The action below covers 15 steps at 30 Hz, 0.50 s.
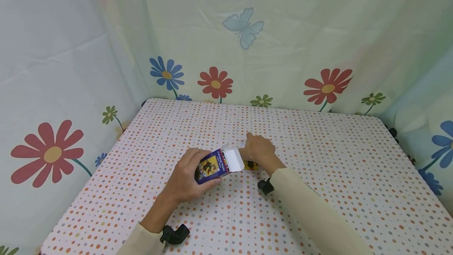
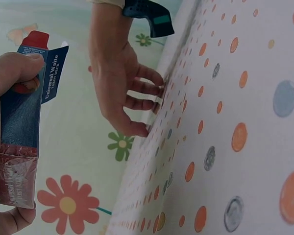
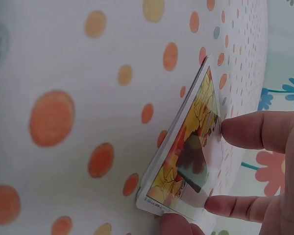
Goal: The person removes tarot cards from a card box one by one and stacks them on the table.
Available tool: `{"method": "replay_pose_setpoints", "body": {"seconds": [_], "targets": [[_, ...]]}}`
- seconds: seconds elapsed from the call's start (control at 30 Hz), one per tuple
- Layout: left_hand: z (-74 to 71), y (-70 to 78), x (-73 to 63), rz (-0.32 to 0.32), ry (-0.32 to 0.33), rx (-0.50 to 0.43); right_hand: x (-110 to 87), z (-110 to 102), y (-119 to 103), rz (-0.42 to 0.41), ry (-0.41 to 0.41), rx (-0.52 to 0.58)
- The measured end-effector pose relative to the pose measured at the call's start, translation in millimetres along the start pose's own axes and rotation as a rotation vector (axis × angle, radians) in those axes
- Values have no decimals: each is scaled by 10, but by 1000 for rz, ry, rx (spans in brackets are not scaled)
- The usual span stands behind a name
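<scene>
In the head view, my left hand grips a dark blue tarot card box lettered "Universal Waite", its white end flap standing out toward the right. The left wrist view shows the thumb across the upper part of the box and a finger under its lower end. A thin stack of cards with a yellow and red picture on top lies on the spotted cloth. My right hand reaches over that stack; its fairly straight fingers touch the edges, with one long edge left uncovered.
A spotted cloth covers the table. Pale curtains printed with flowers and a butterfly hang close behind the table and at both sides. A black wrist camera sits under the left wrist, another beside the right.
</scene>
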State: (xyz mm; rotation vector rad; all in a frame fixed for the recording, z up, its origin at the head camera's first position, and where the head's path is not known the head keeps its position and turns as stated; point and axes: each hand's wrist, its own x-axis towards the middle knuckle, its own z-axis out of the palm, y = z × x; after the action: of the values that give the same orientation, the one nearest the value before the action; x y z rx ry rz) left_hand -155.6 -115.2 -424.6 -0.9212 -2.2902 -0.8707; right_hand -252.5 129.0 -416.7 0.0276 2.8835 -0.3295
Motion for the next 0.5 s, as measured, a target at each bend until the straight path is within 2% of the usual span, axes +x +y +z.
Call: {"method": "replay_pose_setpoints", "body": {"seconds": [0.5], "targets": [[-5, 18, 9, -7, -9, 6, 28, 10, -17, 31, 13, -9]]}}
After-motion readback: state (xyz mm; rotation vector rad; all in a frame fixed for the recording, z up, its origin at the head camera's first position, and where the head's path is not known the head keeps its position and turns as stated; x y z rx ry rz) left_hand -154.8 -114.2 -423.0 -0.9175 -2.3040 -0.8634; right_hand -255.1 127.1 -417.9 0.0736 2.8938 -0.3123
